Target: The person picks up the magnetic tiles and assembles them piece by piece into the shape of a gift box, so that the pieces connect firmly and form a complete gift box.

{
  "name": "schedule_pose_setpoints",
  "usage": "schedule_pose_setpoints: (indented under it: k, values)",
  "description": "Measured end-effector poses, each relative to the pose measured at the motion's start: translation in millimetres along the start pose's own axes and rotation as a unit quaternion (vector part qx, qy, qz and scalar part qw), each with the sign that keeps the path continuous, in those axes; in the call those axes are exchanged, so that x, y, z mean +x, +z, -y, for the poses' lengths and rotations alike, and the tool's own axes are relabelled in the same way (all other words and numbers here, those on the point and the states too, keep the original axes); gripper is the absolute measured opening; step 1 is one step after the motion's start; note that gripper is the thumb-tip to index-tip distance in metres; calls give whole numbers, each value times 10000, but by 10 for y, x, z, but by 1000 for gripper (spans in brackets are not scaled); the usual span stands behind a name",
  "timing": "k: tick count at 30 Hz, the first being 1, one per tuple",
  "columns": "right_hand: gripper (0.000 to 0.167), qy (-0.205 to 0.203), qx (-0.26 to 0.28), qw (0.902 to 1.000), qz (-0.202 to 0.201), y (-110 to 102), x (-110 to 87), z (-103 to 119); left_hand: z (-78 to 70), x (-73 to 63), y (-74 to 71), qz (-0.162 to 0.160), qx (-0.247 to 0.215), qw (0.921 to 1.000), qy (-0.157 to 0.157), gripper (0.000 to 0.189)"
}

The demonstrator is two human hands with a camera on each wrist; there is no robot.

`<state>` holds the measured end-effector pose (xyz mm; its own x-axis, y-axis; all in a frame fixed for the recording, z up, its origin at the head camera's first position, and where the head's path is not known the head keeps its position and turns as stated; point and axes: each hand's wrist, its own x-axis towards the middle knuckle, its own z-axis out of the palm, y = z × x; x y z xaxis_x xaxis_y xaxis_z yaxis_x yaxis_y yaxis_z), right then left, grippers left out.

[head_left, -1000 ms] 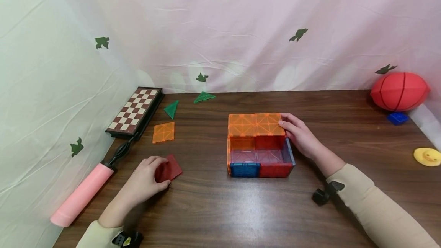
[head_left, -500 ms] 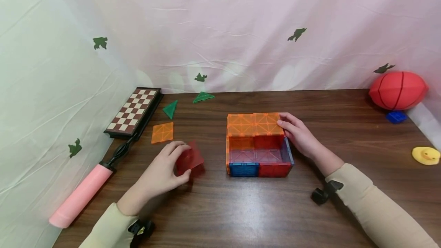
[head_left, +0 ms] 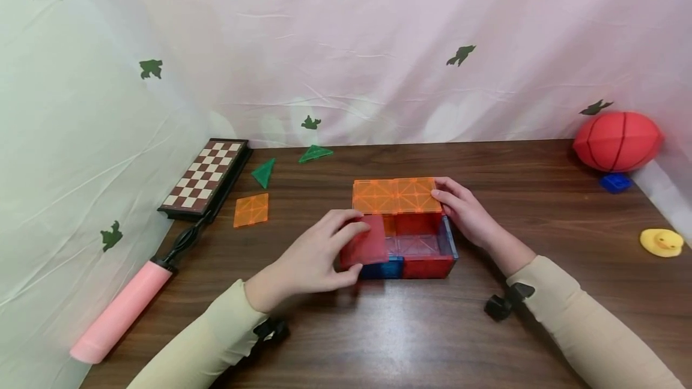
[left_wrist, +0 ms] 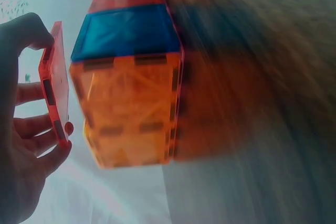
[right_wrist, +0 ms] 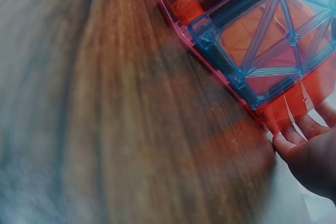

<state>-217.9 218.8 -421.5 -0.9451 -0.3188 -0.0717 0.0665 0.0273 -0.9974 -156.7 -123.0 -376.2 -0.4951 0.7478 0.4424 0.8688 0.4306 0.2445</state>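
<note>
My left hand (head_left: 321, 257) pinches a red square magnetic tile (head_left: 372, 242) by its edges, thumb below and fingers above. In the left wrist view this red tile (left_wrist: 60, 85) stands beside the orange end wall of a box (left_wrist: 128, 93), with a gap between them. The box of translucent magnetic tiles (head_left: 427, 268) has blue and red front walls and an orange roof (head_left: 397, 196) over its back half; the front half of its top is uncovered. My right hand (head_left: 467, 212) grips the box's back right corner, thumb at the roof edge, fingers behind the rear wall (right_wrist: 286, 116).
Left of the box lie an orange square tile (head_left: 251, 209) and two green triangle tiles (head_left: 264, 173). A chessboard (head_left: 204, 176) and a pink-sleeved pump-like tube (head_left: 124, 311) line the left edge. At right are a red ball (head_left: 618, 141), a blue block (head_left: 615, 182) and a yellow duck (head_left: 662, 242).
My left hand has carried the red tile rightward from the left part of the table to the box's front left corner. The right hand keeps its place on the box.
</note>
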Motion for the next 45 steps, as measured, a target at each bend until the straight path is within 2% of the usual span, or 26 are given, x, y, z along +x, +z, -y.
schedule_pose_setpoints:
  k: [4, 9, 23, 26, 29, 34, 40, 45]
  values:
    - [50, -33, 0, 10000, 2, -3, 4, -9, 22, 132, 87, -59, 61, 9995, 320, 55]
    - [51, -23, -18, 10000, -11, -4, 12, -17, 50, 212, 136, -4, 81, 9993, 360, 55]
    - [50, 51, -17, 10000, -27, -7, 17, -19, 80, 241, 197, 139, -61, 9994, 309, 52]
    - [51, 40, -40, 10000, -30, -4, 15, -19, 88, 223, 189, 153, -192, 9995, 210, 51]
    - [51, 28, -58, 10000, -36, -2, 16, -20, 103, 173, 152, 135, -433, 9990, -46, 51]
    - [49, 10, -50, 10000, -29, -2, 13, -13, 187, 31, 52, -49, -536, 9948, -859, 48]
    - [48, -1, -73, 10000, -14, -4, 8, -8, 436, -218, -84, -54, -41, 9820, -1885, 50]
    - [49, -3, -92, 10000, 7, 0, 12, -7, 668, -471, -205, 104, 399, 9679, -2479, 52]
